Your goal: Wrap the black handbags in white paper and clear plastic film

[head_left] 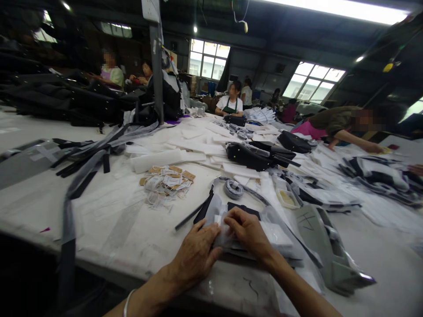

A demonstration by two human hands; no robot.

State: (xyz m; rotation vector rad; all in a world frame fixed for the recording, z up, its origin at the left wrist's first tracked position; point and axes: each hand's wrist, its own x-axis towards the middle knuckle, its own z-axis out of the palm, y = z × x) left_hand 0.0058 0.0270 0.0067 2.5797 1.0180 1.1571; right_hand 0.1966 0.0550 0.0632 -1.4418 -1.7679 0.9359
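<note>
A dark bag (244,209) lies at the table's near edge, partly covered by thin, translucent white wrapping (269,231). My left hand (196,246) rests at the wrapping's left side, thumb below and fingers above, holding its edge. Fingers curled, my right hand (249,233) pinches the wrapping close to the left fingertips; the exact pinched spot is partly hidden. Behind the bag is a coiled, wrapped strap (233,189). A grey tape dispenser (325,248) stands to the right of my right hand.
Tags with strings (168,182) lie heaped left of the bag. White foam sheets (194,147) and black bags (249,156) cover the table's middle. Dark wrapped straps (82,180) hang over the left edge. A metal post (157,75) rises behind. A co-worker (337,123) leans in at right.
</note>
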